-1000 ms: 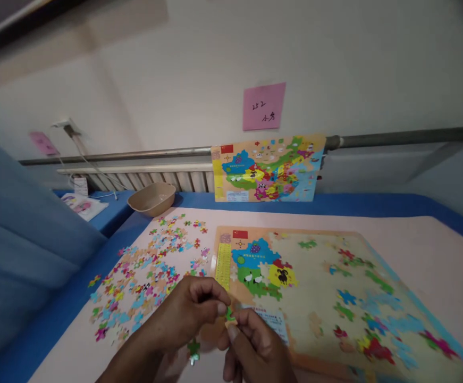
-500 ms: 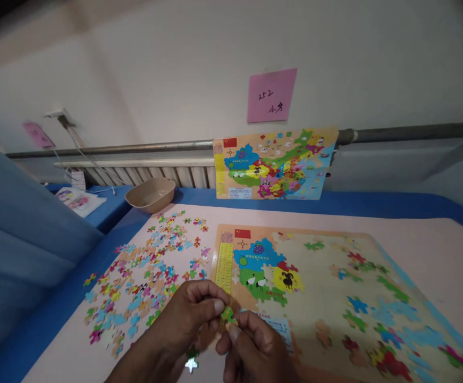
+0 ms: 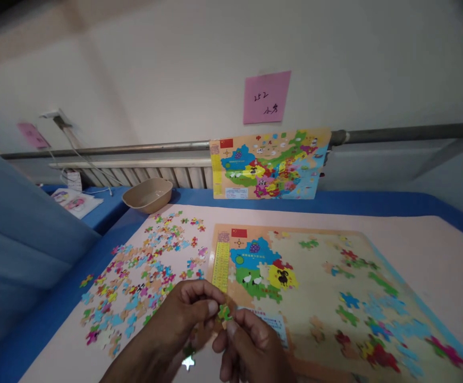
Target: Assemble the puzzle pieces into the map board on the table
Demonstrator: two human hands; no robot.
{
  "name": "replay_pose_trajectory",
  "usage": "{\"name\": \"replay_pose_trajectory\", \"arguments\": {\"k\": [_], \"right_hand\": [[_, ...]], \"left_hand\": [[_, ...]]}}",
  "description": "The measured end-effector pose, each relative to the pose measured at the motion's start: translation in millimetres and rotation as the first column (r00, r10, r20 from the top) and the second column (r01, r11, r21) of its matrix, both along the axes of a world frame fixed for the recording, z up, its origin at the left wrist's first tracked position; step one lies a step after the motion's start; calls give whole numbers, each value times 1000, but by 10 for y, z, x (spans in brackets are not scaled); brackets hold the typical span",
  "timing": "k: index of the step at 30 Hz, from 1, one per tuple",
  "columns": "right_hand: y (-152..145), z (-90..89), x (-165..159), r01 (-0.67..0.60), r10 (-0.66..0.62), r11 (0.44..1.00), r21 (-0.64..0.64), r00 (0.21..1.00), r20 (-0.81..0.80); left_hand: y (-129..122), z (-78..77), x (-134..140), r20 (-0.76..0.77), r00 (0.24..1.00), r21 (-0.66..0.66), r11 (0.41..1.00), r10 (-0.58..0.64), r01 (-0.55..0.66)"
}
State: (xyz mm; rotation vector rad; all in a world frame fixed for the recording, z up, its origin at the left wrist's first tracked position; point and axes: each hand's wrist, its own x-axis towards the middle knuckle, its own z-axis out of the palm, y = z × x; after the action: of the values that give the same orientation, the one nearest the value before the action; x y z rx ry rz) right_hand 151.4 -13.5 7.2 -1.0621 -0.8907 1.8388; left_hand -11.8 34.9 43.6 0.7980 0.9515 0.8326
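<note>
Low in the picture, my left hand (image 3: 183,314) and my right hand (image 3: 247,346) meet, and their fingertips pinch one small green puzzle piece (image 3: 224,312) between them. They hover over the near left corner of a map puzzle board (image 3: 319,287), which is partly filled with coloured pieces. A spread of several loose puzzle pieces (image 3: 143,271) lies on the pink mat to the left of the board. One green piece (image 3: 188,352) lies on the mat under my left hand.
A finished reference map (image 3: 269,165) leans against the wall rail behind the board, under a pink sticky note (image 3: 266,97). A beige bowl (image 3: 147,194) stands at the back left. The blue table edge (image 3: 35,330) runs along the left; papers (image 3: 74,201) lie beyond it.
Both hands have stayed together on the green piece, which has turned slightly between the fingers. The view has shifted a little; the board and loose pieces have not moved.
</note>
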Motion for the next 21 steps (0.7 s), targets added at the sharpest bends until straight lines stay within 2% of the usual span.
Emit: {"name": "replay_pose_trajectory", "arguments": {"k": [5,9,15,21], "right_hand": [[-27,64,2,-28,28,999,-17,1000,-10],[-63,110,-10,-50,50,998,-25,999,1],[-80,123,-40,-57,58,998,-11,998,40],[-90,25,-50,-36,33,999,37,996,85]], "left_hand": [[-50,149,67,102,992,23,997,-78,76],[-73,191,80,92,991,-21,995,-95,97],[-56,83,21,-54,997,-9,999,-52,51],[-15,-80,-67,-125,990,-26,998,-61,59]]}}
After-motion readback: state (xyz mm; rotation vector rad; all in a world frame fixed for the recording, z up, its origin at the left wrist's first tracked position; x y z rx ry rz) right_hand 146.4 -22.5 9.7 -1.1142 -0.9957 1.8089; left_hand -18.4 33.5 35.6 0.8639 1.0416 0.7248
